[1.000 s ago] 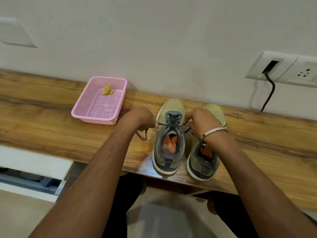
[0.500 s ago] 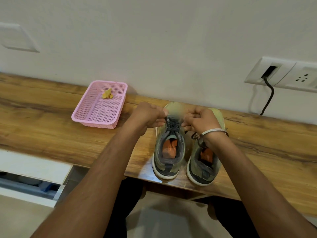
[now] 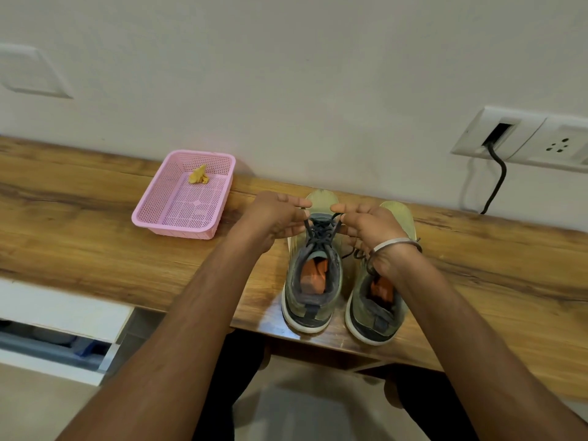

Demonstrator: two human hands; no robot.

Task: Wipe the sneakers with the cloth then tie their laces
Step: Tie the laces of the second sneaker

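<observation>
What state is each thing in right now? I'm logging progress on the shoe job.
Left sneaker: upright, laces being tied.
Laces: pulled up taut, pinched by left hand and right hand.
Right sneaker: upright, lace loose.
Basket: upright, holding the cloth.
Cloth: crumpled, unused.

A pink mesh basket point(image 3: 178, 214) sits left of centre on the wooden bench point(image 3: 79, 237), close to the white wall point(image 3: 286, 74). At the right edge, a socket plate point(image 3: 521, 138) carries a black cable point(image 3: 496, 183) hanging down to the bench. White drawers point(image 3: 60, 316) show lower left.
</observation>
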